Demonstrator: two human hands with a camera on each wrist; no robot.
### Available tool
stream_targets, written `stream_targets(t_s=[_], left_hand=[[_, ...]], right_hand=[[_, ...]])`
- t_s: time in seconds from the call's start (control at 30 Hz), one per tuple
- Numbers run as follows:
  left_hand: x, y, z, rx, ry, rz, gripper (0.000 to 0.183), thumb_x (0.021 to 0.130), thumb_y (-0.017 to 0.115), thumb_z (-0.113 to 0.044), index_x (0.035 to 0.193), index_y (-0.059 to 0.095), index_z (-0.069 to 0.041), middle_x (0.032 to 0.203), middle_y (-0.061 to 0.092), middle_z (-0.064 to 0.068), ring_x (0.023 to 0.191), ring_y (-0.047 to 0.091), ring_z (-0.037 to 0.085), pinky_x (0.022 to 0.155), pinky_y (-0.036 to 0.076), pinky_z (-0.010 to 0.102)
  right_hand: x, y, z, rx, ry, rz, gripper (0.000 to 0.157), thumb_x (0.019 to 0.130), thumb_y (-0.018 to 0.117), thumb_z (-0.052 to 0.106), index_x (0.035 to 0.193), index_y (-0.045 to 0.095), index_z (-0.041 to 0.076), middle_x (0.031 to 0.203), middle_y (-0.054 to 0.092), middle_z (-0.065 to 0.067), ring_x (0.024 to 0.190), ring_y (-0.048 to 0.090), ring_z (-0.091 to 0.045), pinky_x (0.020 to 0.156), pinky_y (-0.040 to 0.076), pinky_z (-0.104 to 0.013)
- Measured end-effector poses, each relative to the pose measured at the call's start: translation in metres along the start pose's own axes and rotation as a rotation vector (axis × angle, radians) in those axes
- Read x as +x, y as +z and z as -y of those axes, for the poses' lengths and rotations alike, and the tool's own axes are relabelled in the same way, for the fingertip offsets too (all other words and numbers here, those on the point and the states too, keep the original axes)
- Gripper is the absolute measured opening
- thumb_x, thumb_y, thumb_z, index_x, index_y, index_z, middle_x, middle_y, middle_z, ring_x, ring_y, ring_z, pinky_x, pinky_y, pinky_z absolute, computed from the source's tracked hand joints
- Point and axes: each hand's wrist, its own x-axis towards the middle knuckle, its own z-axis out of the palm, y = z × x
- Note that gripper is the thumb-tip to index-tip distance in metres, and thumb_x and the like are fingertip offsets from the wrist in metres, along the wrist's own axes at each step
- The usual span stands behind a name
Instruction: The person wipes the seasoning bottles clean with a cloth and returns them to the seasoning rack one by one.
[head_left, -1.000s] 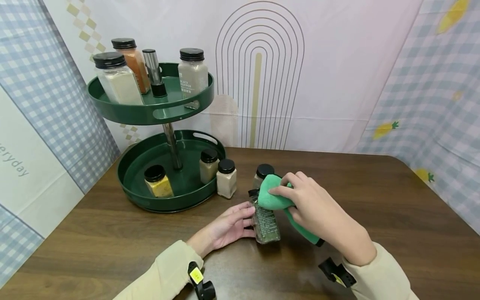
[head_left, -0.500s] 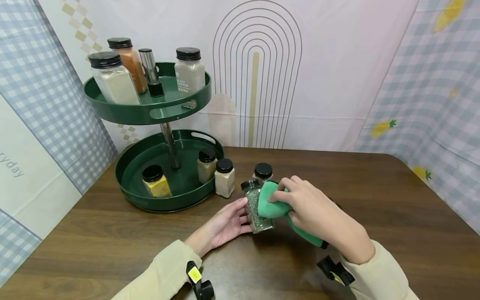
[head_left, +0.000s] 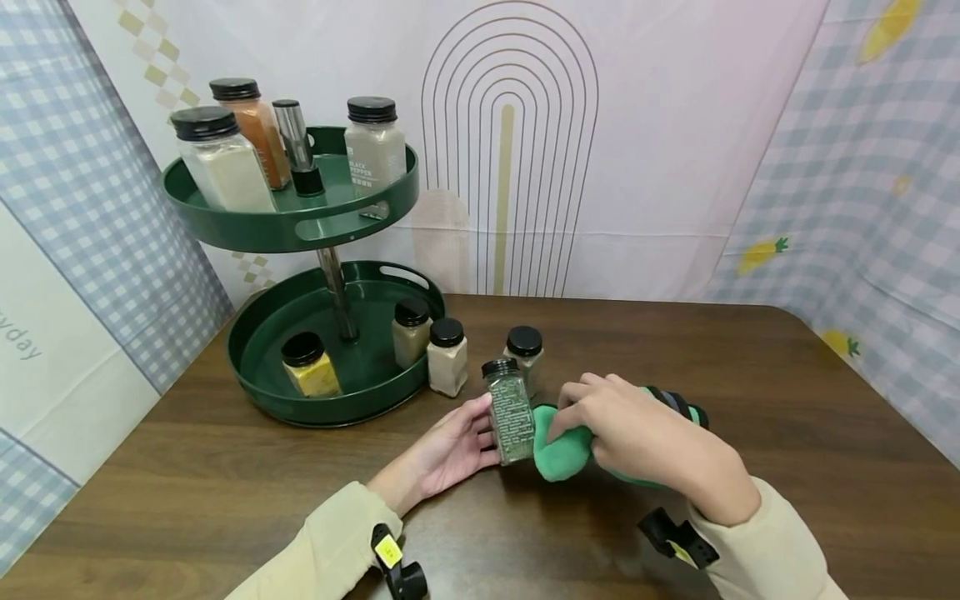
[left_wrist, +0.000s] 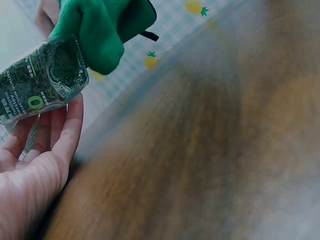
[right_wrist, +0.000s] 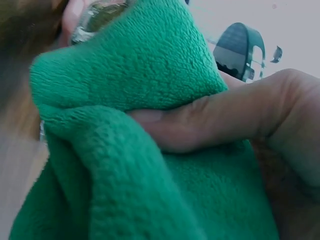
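My left hand (head_left: 456,450) holds a glass spice jar (head_left: 512,417) of dried green herbs, thumb and fingers around its left side. The jar has a black lid and printed text, and it leans slightly. In the left wrist view, the jar's clear base (left_wrist: 70,67) faces the camera above the fingertips. My right hand (head_left: 615,425) pinches a folded green cloth (head_left: 562,454) at the jar's right side. In the right wrist view, the thumb presses into the fuzzy cloth (right_wrist: 125,70), which hides most of the jar.
A two-tier green rack (head_left: 300,400) stands at the left with several spice jars on its tiers. A jar of pale powder (head_left: 447,362) stands beside its lower tray. Another black-lidded jar (head_left: 525,343) stands just behind the held one.
The herb jar has turned more upright, and its lid has come into view. My right hand and the cloth have slid down and right, exposing the jar's printed side.
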Motion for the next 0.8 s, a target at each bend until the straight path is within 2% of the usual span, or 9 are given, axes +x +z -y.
stream_targets(t_s=[0.1, 0.27, 0.37, 0.47, 0.57, 0.67, 0.8], left_hand=[[0.0, 0.0, 0.0, 0.004, 0.005, 0.013, 0.055, 0.097, 0.042, -0.032, 0.142, 0.026, -0.005, 0.127, 0.046, 0.007, 0.115, 0.049, 0.018, 0.099, 0.043, 0.039], [-0.001, 0.0, 0.001, 0.014, 0.016, 0.036, 0.047, 0.096, 0.048, -0.029, 0.135, 0.031, -0.008, 0.122, 0.05, 0.004, 0.113, 0.05, 0.019, 0.098, 0.043, 0.041], [-0.002, -0.001, 0.001, 0.019, 0.007, 0.044, 0.05, 0.096, 0.049, -0.028, 0.137, 0.027, -0.01, 0.128, 0.046, 0.004, 0.117, 0.047, 0.019, 0.102, 0.039, 0.043], [-0.003, -0.002, 0.0, 0.023, 0.004, 0.04, 0.054, 0.099, 0.044, -0.028, 0.145, 0.02, -0.012, 0.135, 0.041, 0.005, 0.119, 0.045, 0.019, 0.102, 0.038, 0.044], [-0.004, -0.002, 0.001, 0.029, 0.011, 0.028, 0.053, 0.101, 0.039, -0.028, 0.147, 0.017, -0.013, 0.131, 0.046, 0.002, 0.115, 0.048, 0.016, 0.097, 0.042, 0.041], [-0.003, -0.002, 0.001, 0.027, 0.012, 0.019, 0.052, 0.101, 0.038, -0.024, 0.147, 0.018, -0.011, 0.124, 0.052, 0.0, 0.111, 0.051, 0.013, 0.092, 0.044, 0.036], [-0.003, -0.001, 0.001, 0.028, -0.007, 0.023, 0.052, 0.101, 0.038, -0.02, 0.148, 0.017, -0.011, 0.132, 0.046, 0.003, 0.115, 0.049, 0.015, 0.095, 0.043, 0.037]], right_hand=[[-0.002, -0.004, 0.0, -0.032, 0.024, -0.086, 0.052, 0.066, 0.052, -0.017, 0.091, 0.072, 0.024, 0.089, 0.059, 0.007, 0.085, 0.053, -0.016, 0.072, 0.044, -0.033], [0.004, -0.005, 0.004, -0.092, 0.036, -0.39, 0.046, 0.067, 0.063, -0.012, 0.1, 0.071, 0.02, 0.098, 0.062, -0.002, 0.091, 0.056, -0.023, 0.074, 0.045, -0.038], [0.013, 0.002, 0.01, -0.102, 0.025, -0.492, 0.044, 0.068, 0.066, -0.008, 0.103, 0.071, 0.019, 0.099, 0.062, -0.005, 0.09, 0.055, -0.024, 0.074, 0.045, -0.038], [0.022, 0.014, 0.017, -0.137, -0.008, -0.493, 0.044, 0.067, 0.069, -0.006, 0.103, 0.071, 0.019, 0.1, 0.061, -0.007, 0.087, 0.054, -0.024, 0.072, 0.046, -0.037], [0.026, 0.024, 0.023, -0.183, -0.048, -0.456, 0.047, 0.062, 0.07, -0.006, 0.101, 0.07, 0.021, 0.1, 0.058, -0.007, 0.086, 0.051, -0.024, 0.07, 0.045, -0.035], [0.025, 0.025, 0.026, -0.199, -0.07, -0.414, 0.05, 0.059, 0.07, -0.008, 0.099, 0.071, 0.023, 0.1, 0.056, -0.006, 0.085, 0.049, -0.022, 0.069, 0.042, -0.033], [0.022, 0.021, 0.026, -0.195, -0.076, -0.341, 0.049, 0.058, 0.071, -0.006, 0.098, 0.07, 0.023, 0.1, 0.056, -0.005, 0.087, 0.049, -0.022, 0.072, 0.043, -0.033]])
